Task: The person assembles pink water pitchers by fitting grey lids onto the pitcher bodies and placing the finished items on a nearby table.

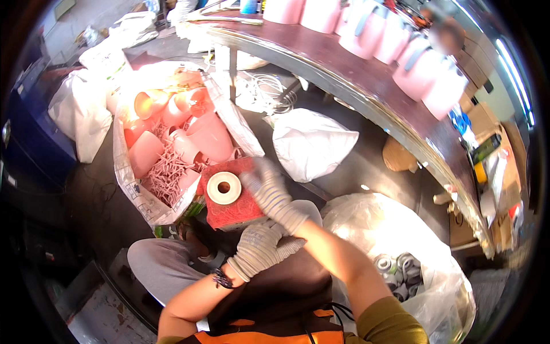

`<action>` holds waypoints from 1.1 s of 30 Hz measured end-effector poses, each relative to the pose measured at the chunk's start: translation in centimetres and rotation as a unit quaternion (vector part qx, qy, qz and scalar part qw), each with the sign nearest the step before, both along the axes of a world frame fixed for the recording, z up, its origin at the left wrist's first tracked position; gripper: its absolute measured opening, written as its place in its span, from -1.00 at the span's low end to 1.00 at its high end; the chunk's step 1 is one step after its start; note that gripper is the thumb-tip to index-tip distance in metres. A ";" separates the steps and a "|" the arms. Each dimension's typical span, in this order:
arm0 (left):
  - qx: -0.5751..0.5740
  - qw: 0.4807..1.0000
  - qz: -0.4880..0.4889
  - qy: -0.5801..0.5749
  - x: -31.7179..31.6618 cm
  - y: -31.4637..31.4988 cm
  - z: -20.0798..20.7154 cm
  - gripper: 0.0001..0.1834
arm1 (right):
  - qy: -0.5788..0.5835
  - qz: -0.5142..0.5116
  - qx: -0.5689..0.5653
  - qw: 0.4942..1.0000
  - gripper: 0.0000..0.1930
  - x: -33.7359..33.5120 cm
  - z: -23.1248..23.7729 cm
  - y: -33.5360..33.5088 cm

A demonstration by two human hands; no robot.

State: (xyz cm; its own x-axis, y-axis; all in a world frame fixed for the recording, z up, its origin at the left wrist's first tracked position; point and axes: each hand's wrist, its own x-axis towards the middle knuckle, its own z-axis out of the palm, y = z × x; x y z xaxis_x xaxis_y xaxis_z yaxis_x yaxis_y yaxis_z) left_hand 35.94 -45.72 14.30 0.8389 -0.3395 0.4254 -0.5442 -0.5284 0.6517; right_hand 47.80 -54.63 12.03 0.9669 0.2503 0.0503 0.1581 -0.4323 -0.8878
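Observation:
A red-topped block [243, 210] stands in front of my knees. On its left part lies a cream-coloured round ring [216, 196] with a brown hole, perhaps a roll of tape. My right hand [268, 194], in a striped knitted glove, reaches over the block's right side; motion smears its fingers, so any hold is hidden. Nearer to me, my left hand [255, 249] wears a matching glove and lies low above my lap. Its fingers point right with a gap between them, partly covered by my right wrist. Nothing shows in it.
At left stands a white sack [127, 186] of pink plastic cups or pots and shredded filler. A clear plastic bag [366, 215] with grey fittings [401, 275] sits at right. Beyond, a dark worktable [321, 49] carries pink jugs [362, 31]. A tied white bag [312, 143] rests beneath it.

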 end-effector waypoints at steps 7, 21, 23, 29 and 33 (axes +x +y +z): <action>0.068 0.996 0.055 -0.025 -3.1 -1.6 -2.5 -0.73 | 0.388 -0.200 0.421 0.795 -0.47 -2.0 -12.9 -2.5; -0.190 0.875 -0.308 0.323 -6.2 -0.7 0.2 -0.86 | 0.152 0.090 0.305 0.936 -0.41 -6.7 -3.3 -1.4; -0.076 0.947 -0.262 0.170 -7.0 -1.0 -0.9 -0.83 | -0.183 0.224 -0.076 0.954 -0.45 -6.1 -1.9 -1.4; 0.122 0.958 -0.209 0.153 -7.0 0.1 0.3 -0.75 | 0.385 0.075 0.508 0.767 -0.28 -9.3 0.3 0.8; -0.022 0.965 -0.209 0.156 -9.0 0.5 -1.1 -0.70 | 0.448 0.085 0.605 0.653 -0.12 -10.3 0.6 2.4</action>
State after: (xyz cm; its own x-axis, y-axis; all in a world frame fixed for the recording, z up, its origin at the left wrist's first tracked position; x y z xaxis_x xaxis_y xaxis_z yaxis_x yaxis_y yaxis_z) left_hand 26.90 -45.23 13.16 0.7224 -0.6633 0.1953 -0.4766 -0.2730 0.8357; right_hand 37.53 -52.24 12.58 0.7074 0.6587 -0.2564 -0.7044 0.6271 -0.3324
